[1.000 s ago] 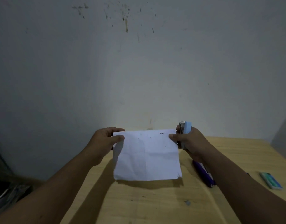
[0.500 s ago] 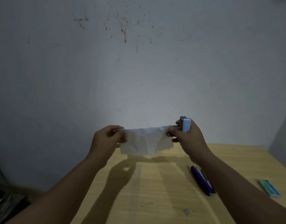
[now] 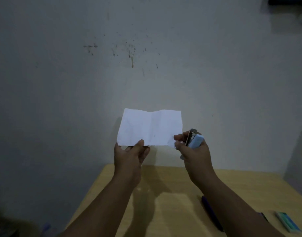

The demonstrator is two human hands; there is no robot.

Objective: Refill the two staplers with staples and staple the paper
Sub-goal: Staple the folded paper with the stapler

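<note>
A creased white paper (image 3: 150, 128) stands upright in the air above the wooden table (image 3: 177, 202), in front of the wall. My left hand (image 3: 130, 155) pinches its lower left edge. My right hand (image 3: 193, 151) pinches the lower right corner with thumb and forefinger while also gripping a light blue stapler (image 3: 194, 140), whose metal end points up. A dark purple stapler (image 3: 212, 213) lies on the table, partly hidden under my right forearm.
A green and blue staple box (image 3: 287, 223) lies near the table's right edge. The stained grey wall (image 3: 129, 53) rises right behind the table. The table's left edge drops off to a dark floor area.
The paper has been flipped from hanging down to standing up, and both hands have turned with it. The view has tilted upward.
</note>
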